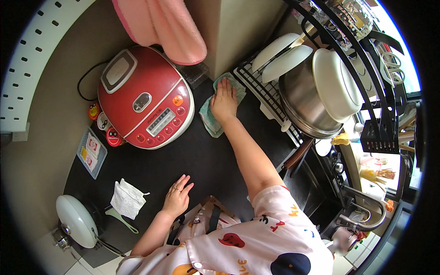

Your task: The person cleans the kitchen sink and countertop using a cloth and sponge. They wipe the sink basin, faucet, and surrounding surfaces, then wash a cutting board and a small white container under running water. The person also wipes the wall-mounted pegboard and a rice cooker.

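My right hand (224,102) lies flat, palm down, on a green cleaning cloth (211,118) spread on the black countertop (192,158). The cloth sits between the red rice cooker (147,92) and the dish rack, close to the wall corner. At the counter's near side, my left hand (177,197) is held with fingers a little apart and a ring on one finger. It holds nothing; whether it touches the counter I cannot tell. A crumpled white cloth or paper towel (128,199) lies to its left.
On the right, a dish rack (256,87) holds white bowls (335,86) and a steel pot (306,96). A wooden handle (298,153) juts out towards the sink (314,192). Small jars (114,136), a blue tray (92,153) and a lidded pan (77,220) stand left. A pink towel (165,31) hangs above.
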Demonstrator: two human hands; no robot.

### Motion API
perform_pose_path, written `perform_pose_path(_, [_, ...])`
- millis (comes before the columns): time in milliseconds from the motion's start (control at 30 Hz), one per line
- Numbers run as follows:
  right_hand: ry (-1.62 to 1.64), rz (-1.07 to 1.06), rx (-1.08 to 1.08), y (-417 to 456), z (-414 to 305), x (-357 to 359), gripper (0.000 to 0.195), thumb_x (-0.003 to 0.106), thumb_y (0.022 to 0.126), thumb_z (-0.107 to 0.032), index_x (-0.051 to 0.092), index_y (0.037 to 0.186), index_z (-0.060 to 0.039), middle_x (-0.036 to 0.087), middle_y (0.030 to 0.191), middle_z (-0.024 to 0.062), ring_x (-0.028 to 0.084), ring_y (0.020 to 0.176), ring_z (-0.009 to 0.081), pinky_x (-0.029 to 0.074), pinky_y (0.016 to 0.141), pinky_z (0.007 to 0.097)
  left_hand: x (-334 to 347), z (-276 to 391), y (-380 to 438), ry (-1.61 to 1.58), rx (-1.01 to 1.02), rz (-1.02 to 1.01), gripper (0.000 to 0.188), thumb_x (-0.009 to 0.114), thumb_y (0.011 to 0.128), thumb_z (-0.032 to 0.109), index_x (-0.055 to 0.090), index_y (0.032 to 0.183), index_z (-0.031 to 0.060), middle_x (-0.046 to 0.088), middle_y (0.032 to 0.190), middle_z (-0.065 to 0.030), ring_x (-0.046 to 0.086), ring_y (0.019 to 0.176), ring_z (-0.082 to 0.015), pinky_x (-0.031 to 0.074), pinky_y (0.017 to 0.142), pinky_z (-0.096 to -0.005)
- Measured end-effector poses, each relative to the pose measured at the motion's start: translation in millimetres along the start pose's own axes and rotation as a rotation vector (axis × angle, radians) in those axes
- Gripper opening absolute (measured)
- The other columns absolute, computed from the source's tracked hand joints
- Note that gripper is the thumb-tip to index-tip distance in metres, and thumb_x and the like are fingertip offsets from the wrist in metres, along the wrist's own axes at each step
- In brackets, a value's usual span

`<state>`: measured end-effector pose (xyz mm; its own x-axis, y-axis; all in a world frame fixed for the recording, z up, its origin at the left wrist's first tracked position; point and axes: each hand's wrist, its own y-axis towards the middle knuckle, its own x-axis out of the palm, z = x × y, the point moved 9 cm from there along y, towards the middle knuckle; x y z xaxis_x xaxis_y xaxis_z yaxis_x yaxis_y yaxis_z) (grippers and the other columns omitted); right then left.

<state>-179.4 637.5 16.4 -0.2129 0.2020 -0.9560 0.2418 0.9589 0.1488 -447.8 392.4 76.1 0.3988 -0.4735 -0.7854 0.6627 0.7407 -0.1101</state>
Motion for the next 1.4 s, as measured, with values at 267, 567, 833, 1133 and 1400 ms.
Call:
perform_pose_path(267, [0.126,0.139,0.221,31,1,-3,0.049,0.062,0.085,-0.020,0.045,0.125,0.0013,0.036,0.153,0.0198,0.032,0.143,0.0344,0.025,0.117,0.0505,-6,-15,12,0.061,-0.002,0.085,0.035,0.061,0.079,-0.002,0.063,0.113,0.0076,0.052,0.136,-0.0103,0.049,0.131,-0.0307,0.043,0.103,-0.0450])
perform_pose_path(567, [0.198,0.131,0.217,-3,-7,-13,0.042,0.065,0.081,-0.016,0.048,0.116,0.0009,0.038,0.152,0.0188,0.042,0.129,0.0379,0.036,0.102,0.0500,-27,-76,52,0.172,-0.160,0.400,0.033,0.061,0.086,0.006,0.057,0.119,0.0067,0.051,0.126,-0.0131,0.050,0.119,-0.0339,0.039,0.101,-0.0483])
perform_pose_path(833, [0.150,0.185,0.245,19,3,-18,0.038,0.059,0.084,-0.012,0.049,0.118,0.0031,0.041,0.152,0.0159,0.046,0.123,0.0350,0.036,0.102,0.0467,-15,-83,49,0.228,-0.130,0.431,0.033,0.062,0.084,0.008,0.052,0.115,0.0051,0.047,0.126,-0.0159,0.047,0.118,-0.0372,0.037,0.100,-0.0520])
perform_pose_path(1133, [0.072,0.291,0.231,19,-7,-31,0.037,0.059,0.082,-0.010,0.050,0.116,0.0021,0.040,0.152,0.0161,0.048,0.120,0.0360,0.036,0.100,0.0496,-14,-85,46,0.202,-0.137,0.439,0.031,0.061,0.084,0.008,0.052,0.114,0.0050,0.048,0.124,-0.0157,0.047,0.118,-0.0373,0.036,0.099,-0.0520])
perform_pose_path(1400, [0.158,0.134,0.265,18,0,-16,0.042,0.060,0.082,-0.011,0.050,0.121,0.0025,0.041,0.153,0.0143,0.047,0.121,0.0343,0.034,0.103,0.0498,-16,-82,45,0.189,-0.103,0.472,0.030,0.061,0.084,0.006,0.052,0.113,0.0047,0.048,0.123,-0.0164,0.048,0.114,-0.0372,0.037,0.097,-0.0518])
